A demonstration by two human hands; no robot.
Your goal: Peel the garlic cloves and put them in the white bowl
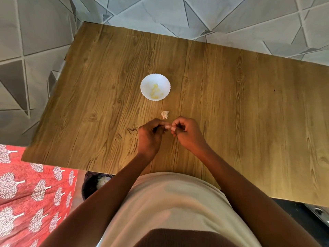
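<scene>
A wooden table [213, 104] stands over a grey floor of triangular tiles [35, 32], with a red tree-patterned cloth [26, 193] off its near-left corner. The white bowl [155, 87] sits near the table's middle and holds several peeled garlic cloves [156, 92]. Nearer the person than the bowl, the left hand [149, 134] and right hand [187, 133] meet fingertip to fingertip, both curled and pinching something small between them, too hidden to name. A scrap of garlic skin [165, 114] lies between bowl and hands.
</scene>
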